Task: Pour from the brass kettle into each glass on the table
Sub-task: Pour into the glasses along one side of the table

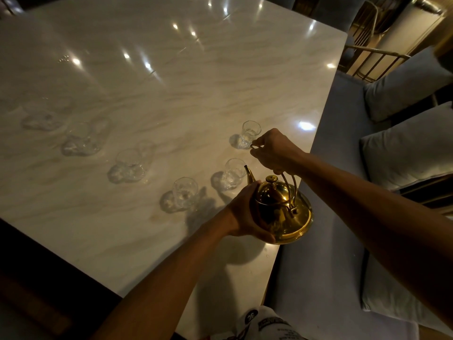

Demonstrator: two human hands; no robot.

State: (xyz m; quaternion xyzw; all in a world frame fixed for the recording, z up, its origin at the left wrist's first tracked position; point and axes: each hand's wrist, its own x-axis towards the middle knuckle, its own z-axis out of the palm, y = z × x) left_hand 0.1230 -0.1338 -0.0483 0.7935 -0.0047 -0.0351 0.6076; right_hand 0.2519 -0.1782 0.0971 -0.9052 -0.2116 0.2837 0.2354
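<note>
A brass kettle (282, 212) hangs tilted above the right edge of the marble table (171, 82). My right hand (273, 152) grips the top of its arched handle. My left hand (245, 214) cups the kettle's left side and underside. The spout points up and left, right beside a clear glass (232, 174). Another glass (250, 133) stands just beyond my right hand. A third glass (183, 193) is to the left of my left hand. More glasses (128, 165) run in a line toward the far left, ending with faint ones (81, 138).
A grey cushioned bench (338, 168) runs along the table's right edge, with grey pillows (407, 153) on it. A metal chair frame (367, 62) stands at the back right. Water droplets lie on the table near its front right corner.
</note>
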